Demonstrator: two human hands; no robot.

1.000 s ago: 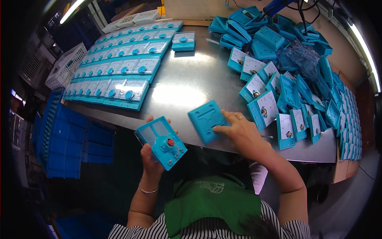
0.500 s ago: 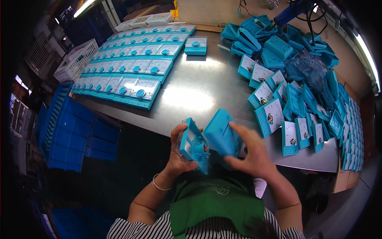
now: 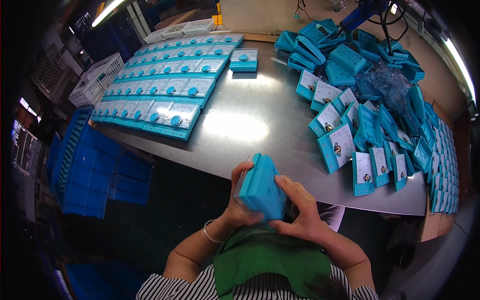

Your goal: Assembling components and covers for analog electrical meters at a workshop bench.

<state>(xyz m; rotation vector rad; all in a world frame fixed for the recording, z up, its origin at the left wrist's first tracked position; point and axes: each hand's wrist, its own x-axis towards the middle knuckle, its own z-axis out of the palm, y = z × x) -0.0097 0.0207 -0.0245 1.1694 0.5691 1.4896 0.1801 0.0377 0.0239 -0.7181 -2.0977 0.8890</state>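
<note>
Between my two hands, in front of the table's near edge, is a turquoise panel meter point(image 3: 264, 187) with its back housing turned up toward me. My left hand point(image 3: 240, 200) wraps round the clear-fronted side, its fingers at the top and the thumb at the lower edge. On the other side, my right hand point(image 3: 302, 210) has its fingers and thumb on the back housing. The two parts sit against each other; whether they are fully seated I cannot tell. The dial face is hidden.
Rows of finished-looking meters point(image 3: 165, 92) cover the table's left, with one single meter point(image 3: 244, 60) beside them. At right lie a heap of turquoise housings point(image 3: 345, 60) and several open dial units point(image 3: 337, 147). Blue crates point(image 3: 87, 165) stand left. A blue tool point(image 3: 362, 17) hangs at upper right.
The back housing, apart in my right hand before, has moved left against the front part in my left hand. Both hands have come together.
</note>
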